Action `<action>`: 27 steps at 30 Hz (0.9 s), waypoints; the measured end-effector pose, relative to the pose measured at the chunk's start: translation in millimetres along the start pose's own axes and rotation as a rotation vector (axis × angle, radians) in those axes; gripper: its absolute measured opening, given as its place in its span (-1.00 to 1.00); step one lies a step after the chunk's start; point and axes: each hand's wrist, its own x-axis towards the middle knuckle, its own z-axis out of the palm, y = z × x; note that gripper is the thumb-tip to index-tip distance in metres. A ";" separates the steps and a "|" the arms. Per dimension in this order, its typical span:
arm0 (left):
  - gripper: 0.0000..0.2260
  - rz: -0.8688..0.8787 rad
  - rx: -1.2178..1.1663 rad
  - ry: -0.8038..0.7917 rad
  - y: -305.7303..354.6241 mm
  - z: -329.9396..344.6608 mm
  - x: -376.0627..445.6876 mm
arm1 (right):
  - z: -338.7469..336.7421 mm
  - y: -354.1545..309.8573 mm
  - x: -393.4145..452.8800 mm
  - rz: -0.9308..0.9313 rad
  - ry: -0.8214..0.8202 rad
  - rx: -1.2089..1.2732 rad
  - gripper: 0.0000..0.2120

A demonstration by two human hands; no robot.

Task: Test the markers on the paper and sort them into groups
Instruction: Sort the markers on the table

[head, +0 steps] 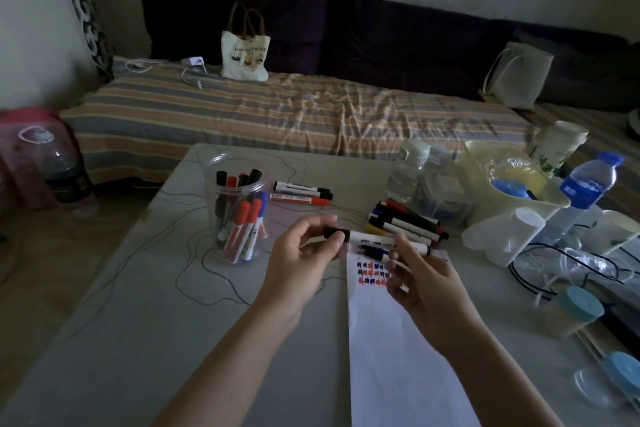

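- The left hand (304, 253) pinches the black cap end of a marker (372, 238), thumb and fingers curled round it.
- The right hand (420, 274) holds the white barrel of that same marker; a second, blue-tipped pen seems tucked under its fingers, though I can't tell for sure.
- Held level between both hands, just above the top of the paper (398, 340), the marker looks set for the cap to come off or go on; I can't say which.
- It has a white body with dark print and a black cap.
- The paper's top carries small rows of red, blue and black scribbles, the rest bare.
- Just beyond lies a pile (407, 220) of mixed-colour markers, likely a sorted group.
- Further back, three markers (301, 193) lie side by side, two black, one red.
- Left of the hands, a clear jar (239, 215) holds the upright, probably untested ones.
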 end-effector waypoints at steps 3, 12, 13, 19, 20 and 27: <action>-0.75 0.130 -0.096 0.167 5.8 -6.9 5.6 | 16.0 5.2 -0.2 -0.019 -0.077 -0.055 -0.65; -0.78 0.327 -0.165 0.442 33.1 -40.3 13.6 | 85.9 49.0 18.8 -0.272 -0.100 -0.353 -0.89; -0.78 0.365 -0.140 0.467 37.9 -46.0 14.1 | 89.3 56.9 19.1 -0.282 -0.089 -0.380 -0.85; -0.74 0.683 -0.169 0.715 74.0 -87.0 25.9 | 87.0 76.4 15.7 -0.178 -0.092 -0.446 -0.79; -0.75 0.727 -0.134 0.748 77.0 -92.0 29.3 | 84.4 74.9 15.1 -0.177 -0.094 -0.456 -0.80; -0.84 0.833 0.515 0.694 60.6 -102.6 51.6 | 62.1 65.1 11.3 -0.197 -0.035 -0.460 -0.87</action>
